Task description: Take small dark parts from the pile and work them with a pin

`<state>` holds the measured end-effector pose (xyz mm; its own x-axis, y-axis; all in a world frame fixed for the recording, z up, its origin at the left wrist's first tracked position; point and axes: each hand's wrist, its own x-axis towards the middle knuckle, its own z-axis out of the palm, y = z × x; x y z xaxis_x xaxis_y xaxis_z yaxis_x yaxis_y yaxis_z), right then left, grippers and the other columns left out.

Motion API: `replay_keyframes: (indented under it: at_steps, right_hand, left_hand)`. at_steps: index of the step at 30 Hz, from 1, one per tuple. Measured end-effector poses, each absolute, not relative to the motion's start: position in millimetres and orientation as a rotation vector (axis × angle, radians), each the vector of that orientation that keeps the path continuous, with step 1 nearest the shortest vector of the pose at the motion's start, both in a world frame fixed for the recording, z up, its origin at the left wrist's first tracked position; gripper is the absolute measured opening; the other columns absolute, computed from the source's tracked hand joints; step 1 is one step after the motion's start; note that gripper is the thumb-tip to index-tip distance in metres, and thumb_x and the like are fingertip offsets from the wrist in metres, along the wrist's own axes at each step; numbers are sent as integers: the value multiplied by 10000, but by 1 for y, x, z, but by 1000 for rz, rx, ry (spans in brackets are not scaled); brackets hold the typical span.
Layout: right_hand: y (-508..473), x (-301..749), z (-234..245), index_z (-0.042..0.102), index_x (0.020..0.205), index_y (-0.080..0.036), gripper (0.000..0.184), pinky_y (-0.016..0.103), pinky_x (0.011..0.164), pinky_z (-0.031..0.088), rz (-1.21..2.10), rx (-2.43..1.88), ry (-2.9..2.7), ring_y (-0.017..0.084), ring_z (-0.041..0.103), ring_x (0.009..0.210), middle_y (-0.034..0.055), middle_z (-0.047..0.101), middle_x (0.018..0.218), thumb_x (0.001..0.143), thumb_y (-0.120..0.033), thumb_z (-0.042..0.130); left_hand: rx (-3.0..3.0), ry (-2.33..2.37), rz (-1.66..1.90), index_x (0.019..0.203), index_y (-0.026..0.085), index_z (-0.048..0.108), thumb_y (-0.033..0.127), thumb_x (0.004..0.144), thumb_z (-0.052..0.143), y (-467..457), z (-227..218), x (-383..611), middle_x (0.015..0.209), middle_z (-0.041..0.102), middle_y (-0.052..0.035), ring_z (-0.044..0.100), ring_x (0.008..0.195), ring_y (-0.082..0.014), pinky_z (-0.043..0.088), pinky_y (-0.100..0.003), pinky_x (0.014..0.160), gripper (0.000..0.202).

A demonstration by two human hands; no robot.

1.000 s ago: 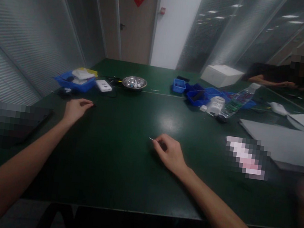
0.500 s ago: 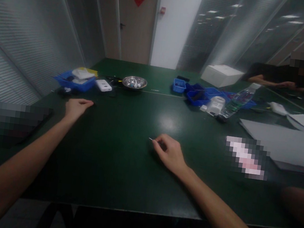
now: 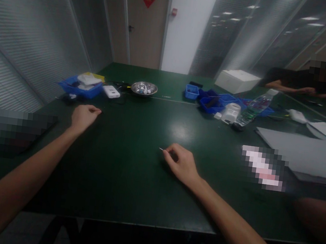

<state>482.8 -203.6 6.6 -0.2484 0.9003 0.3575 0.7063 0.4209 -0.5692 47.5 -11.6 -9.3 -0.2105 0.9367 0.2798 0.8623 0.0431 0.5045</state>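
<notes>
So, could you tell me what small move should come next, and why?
Probably bring the left hand toward the right hand: the right pinches a thin pin pointing toward the left, which is pinched shut too, and they rest apart on the table.

One pin, one bowl, one bottle — one white box

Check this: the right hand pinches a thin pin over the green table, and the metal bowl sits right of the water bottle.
Wrong on one count. The head view shows the metal bowl left of the water bottle, not right. The right hand does pinch a thin pin over the green table.
</notes>
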Motion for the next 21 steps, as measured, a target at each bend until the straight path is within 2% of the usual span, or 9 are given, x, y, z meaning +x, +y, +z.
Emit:
replay_keyframes:
  at_steps: [5,10,17,21]
  right_hand:
    - [-203,483,4,645,931,-212,197,275,647,428,373,-1355,-2040,147,596,703,19,680,871,1016,-363,552]
    - [-203,483,3,645,925,-212,203,273,648,431,373,-1349,-2035,146,601,699,19,682,863,1015,-368,552]
    - [-204,483,6,647,940,-210,184,273,635,424,395,-1342,-2043,145,597,704,21,683,880,1016,-346,551]
    - [-203,484,6,644,934,-210,177,271,636,423,404,-1340,-2042,144,593,704,15,676,872,1013,-343,558]
  left_hand:
    - [2402,2245,566,1108,199,764,373,941,483,-31,-4,65,1217,644,-188,547,1186,-405,458,-518,970,370]
    - [2533,2270,267,1170,173,721,262,955,375,-36,-6,72,1153,625,-206,564,1150,-394,452,-514,965,418]
    - [2518,2189,435,1288,162,671,274,960,393,-35,-4,71,1193,615,-198,562,1169,-387,418,-502,1012,445]
    - [2546,2232,422,1239,168,695,309,972,396,-35,-4,70,1215,608,-204,531,1189,-411,417,-530,992,425]
